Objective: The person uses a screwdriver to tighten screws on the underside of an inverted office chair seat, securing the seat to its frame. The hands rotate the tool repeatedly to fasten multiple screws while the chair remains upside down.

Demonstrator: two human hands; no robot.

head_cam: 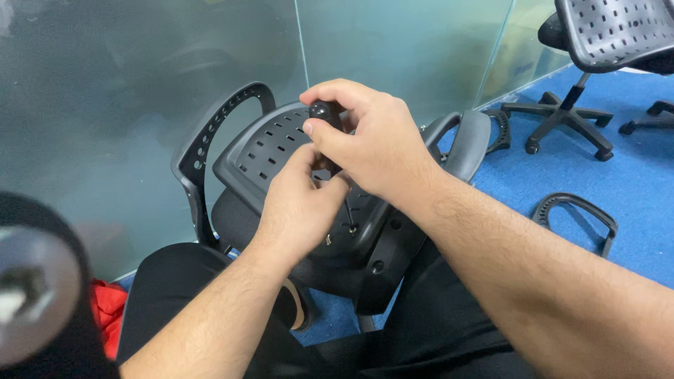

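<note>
Two hands meet over the middle of the view, both closed on one tool. The right hand [372,140] comes in from the lower right and wraps its thumb and forefinger round the rounded black handle of a screwdriver [327,116], gripping it at the top. The left hand [298,200] rises from below and pinches the same tool lower down, its fingers curled tight just under the right hand, so the two touch. A thin dark shaft shows below the hands, running down to a small fitting on the black plastic chair back [270,151], which lies tilted across the person's lap with its slotted panel facing up. A curved armrest [210,137] with a row of holes stands at the left of this chair part, and a grey padded piece [469,144] sits to the right. Further out, a loose armrest [579,217] lies on the blue carpet [632,175], and another chair [604,35] stands at the upper right. Frosted glass panels [140,84] fill the background.
</note>
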